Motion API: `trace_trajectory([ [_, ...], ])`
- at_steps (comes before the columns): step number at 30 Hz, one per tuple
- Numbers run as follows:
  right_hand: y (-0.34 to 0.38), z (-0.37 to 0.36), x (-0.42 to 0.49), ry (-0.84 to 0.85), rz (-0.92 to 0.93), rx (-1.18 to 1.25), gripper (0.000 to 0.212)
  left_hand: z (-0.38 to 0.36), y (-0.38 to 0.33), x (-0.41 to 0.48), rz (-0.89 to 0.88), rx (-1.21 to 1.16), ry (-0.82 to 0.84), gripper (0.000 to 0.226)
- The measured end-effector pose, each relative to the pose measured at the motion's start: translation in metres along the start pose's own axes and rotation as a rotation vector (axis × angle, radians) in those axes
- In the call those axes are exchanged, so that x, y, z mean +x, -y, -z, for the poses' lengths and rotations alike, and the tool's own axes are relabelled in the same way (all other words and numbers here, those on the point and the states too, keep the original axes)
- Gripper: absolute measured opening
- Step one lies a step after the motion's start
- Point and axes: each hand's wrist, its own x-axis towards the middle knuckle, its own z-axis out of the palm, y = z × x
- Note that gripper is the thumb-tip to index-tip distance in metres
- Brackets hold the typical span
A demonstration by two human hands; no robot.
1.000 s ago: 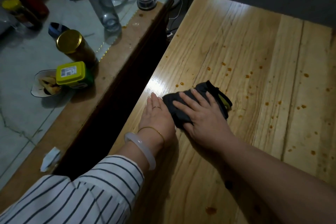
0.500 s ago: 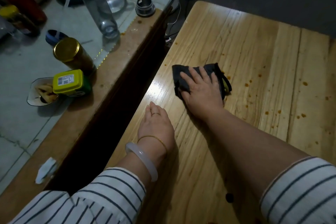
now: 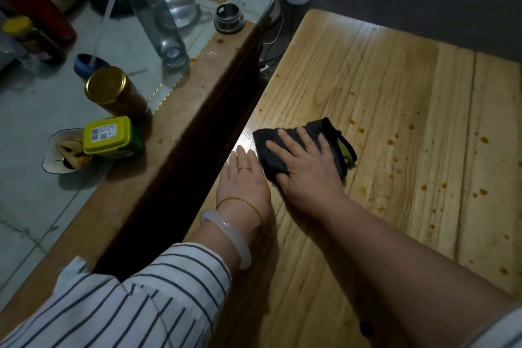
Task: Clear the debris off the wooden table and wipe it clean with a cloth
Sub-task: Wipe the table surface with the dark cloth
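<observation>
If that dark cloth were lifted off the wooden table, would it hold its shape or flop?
Probably flop: the dark grey cloth lies crumpled in folds under the right hand. It likely slides easily, since the pale wooden table looks glossy near it. It seems light; flat fingers alone press it.

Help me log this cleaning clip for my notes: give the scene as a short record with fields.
surface: wooden table, glossy planks
tool: dark cloth, bunched, near the table's left edge
right hand: flat on the cloth, fingers spread, pressing it down
left hand: flat on the table beside the cloth, holding nothing
mess: orange spots scattered to the right of the cloth, not yet wiped
neighbour: side table on the left, with a gold-lidded jar and a yellow-lidded box
</observation>
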Motion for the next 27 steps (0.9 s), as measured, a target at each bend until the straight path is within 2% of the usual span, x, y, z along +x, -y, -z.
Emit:
trace_trajectory([
  [8,-0.007,0.013,0.057,0.013,0.041,-0.04,0.058,0.003,-0.001,0.002,-0.017,0.005,0.017,0.147],
  [12,-0.024,0.015,0.075,-0.038,-0.05,-0.041,0.058,0.004,0.001,-0.001,-0.028,-0.058,-0.004,0.146],
  [18,-0.069,0.016,0.055,-0.097,-0.295,-0.002,0.057,0.008,0.002,-0.006,-0.026,-0.109,0.006,0.146],
  [22,-0.07,0.009,0.019,-0.094,-0.267,0.049,0.058,0.01,0.002,-0.008,-0.016,-0.105,0.054,0.142],
  [24,-0.061,0.006,-0.003,-0.072,-0.209,0.055,0.059,0.012,0.001,-0.005,0.025,-0.169,0.044,0.122],
  [25,-0.057,0.004,-0.012,-0.065,-0.173,0.054,0.06,0.012,-0.001,-0.002,0.044,-0.205,-0.027,0.102],
  [27,-0.052,0.0,-0.027,-0.074,-0.113,0.067,0.064,0.009,-0.008,0.009,0.048,-0.241,-0.282,0.057],
])
